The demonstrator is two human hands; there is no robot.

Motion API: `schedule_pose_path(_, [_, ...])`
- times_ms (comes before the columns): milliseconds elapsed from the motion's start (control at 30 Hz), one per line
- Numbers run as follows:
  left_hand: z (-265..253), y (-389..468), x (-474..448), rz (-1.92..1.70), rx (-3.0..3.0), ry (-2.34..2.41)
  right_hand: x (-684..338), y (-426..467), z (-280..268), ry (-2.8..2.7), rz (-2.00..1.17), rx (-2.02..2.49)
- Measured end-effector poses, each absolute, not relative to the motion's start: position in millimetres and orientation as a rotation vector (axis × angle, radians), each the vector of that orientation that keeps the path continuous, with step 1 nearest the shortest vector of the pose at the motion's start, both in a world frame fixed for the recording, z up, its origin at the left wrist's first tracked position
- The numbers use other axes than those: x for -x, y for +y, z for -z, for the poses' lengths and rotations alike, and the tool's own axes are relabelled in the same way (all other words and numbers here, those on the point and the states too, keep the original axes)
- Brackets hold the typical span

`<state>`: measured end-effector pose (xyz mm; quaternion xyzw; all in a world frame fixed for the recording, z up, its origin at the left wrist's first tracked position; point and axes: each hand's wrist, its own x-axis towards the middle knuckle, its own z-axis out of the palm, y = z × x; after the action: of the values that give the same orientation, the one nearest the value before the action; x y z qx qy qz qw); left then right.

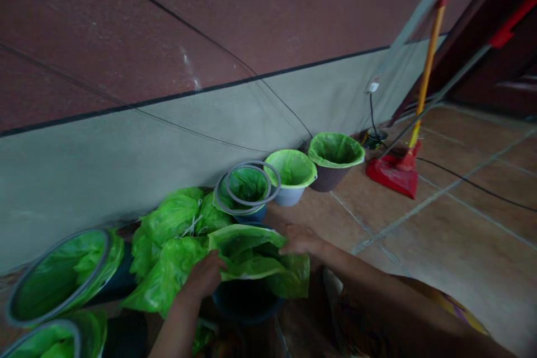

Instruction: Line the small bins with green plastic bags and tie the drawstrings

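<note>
A green plastic bag (247, 254) is stretched between my two hands, its mouth spread above a dark bucket (247, 302). My left hand (206, 274) grips the bag's left edge. On the opposite side, my right hand (301, 239) is closed on the rim, and a loose flap hangs below it. The bag partly covers the bucket's opening. Just left of my left hand lie several tied green bags (172, 235) in a heap. Behind the held bag stands a blue bucket (254, 215) lined in green, with loose grey rings (251, 165) resting on its top.
Along the wall are a pale lined bucket (289, 196) and a dark lined bucket (329, 178). Two lined bins with grey rims (104, 251) (78, 335) stand at lower left. A red dustpan (392, 175), a yellow-handled broom (428, 67) and a black cable (470, 185) occupy the right.
</note>
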<state>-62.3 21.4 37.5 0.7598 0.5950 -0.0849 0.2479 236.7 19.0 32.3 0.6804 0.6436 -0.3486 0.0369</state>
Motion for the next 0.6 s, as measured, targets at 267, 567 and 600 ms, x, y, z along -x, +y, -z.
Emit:
schedule_pose_path(267, [-56.0, -3.6, -4.1, 0.192, -2.176, 1.41, -204.4, 18.4, -38.3, 1.961, 1.005, -2.197])
schedule_pose_path(567, [-20.1, -16.9, -8.3, 0.415, -2.278, 1.275, -214.8, 22.0, -24.1, 2.017, 1.101, -2.23])
schedule_pose_path(600, [-17.0, -19.3, 6.4, 0.438, -2.238, 1.272, -220.1, 24.2, -22.3, 1.975, 1.134, -2.278])
